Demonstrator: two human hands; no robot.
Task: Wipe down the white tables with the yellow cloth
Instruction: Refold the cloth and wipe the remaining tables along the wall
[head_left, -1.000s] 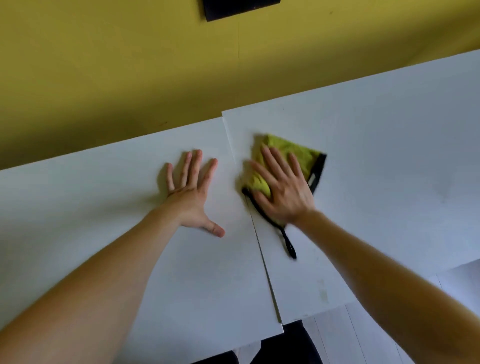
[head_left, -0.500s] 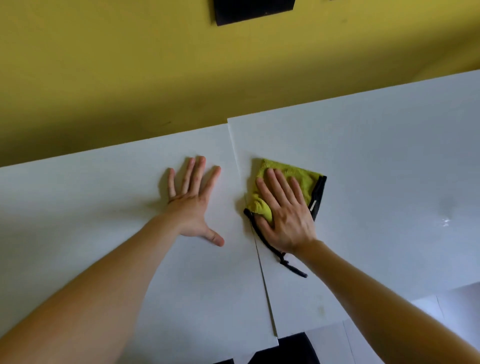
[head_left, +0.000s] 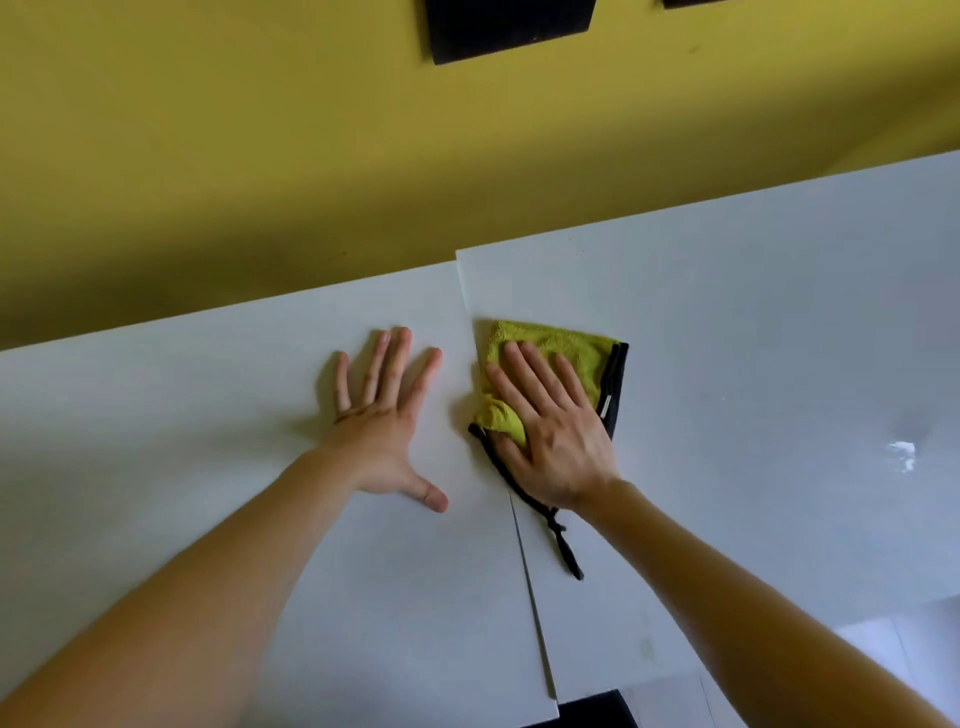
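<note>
**Cloth flat under the right hand, hard by the seam**

A yellow wall (head_left: 260, 156) fills the upper half of the frame, with a dark panel (head_left: 509, 26) at its top edge; below it two white tables butt together, the left table (head_left: 156, 415) across the lower left, the right table (head_left: 753, 338) running off the right edge; the seam (head_left: 530, 582) between them drops from the centre to the bottom of the frame. The left hand (head_left: 384, 431) lies just left of that seam, palm down, fingers straight and spread, grasping nothing. The right hand (head_left: 550, 436) lies just right of the seam, flat and unclenched, pressing the cloth (head_left: 556, 343) onto the right table rather than clutching it. The cloth is folded into a rough wedge, broad end toward the wall, black-trimmed edge on its right side; a black cord (head_left: 563, 545) trails from under the wrist toward the bottom of the frame. The right hand is the nearer one, being on top of it; most of the right table lies rightward of the cloth, so the stroke probably goes that way, toward a small white smear (head_left: 904, 452) near the right edge.
</note>
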